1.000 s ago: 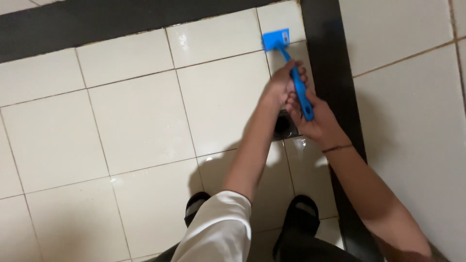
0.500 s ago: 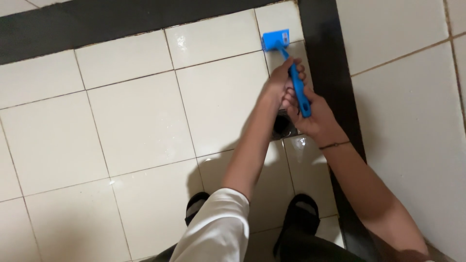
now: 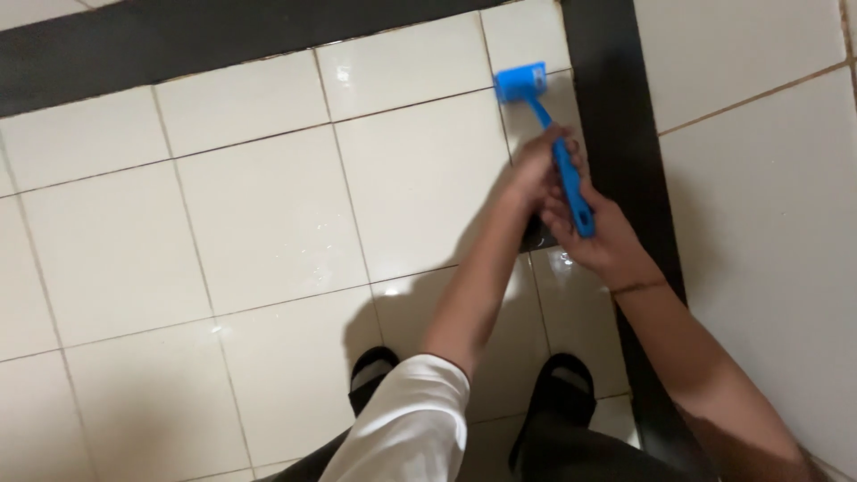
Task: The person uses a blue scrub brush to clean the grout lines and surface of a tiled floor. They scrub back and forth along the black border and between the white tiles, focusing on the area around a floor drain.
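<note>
Two hands, left hand (image 3: 534, 168) and right hand (image 3: 596, 234), grip one blue brush (image 3: 546, 134).

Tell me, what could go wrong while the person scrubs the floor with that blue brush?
The floor tiles look wet and shiny near the black sandals, so the person might slip. Both the left hand and right hand hold the blue brush while bending forward, so catching a fall could be hard.

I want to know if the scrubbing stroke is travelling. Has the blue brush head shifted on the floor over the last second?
No. The blue brush head sits in the same tile corner beside the black floor strip as before; any shift is too slight to tell.
</note>
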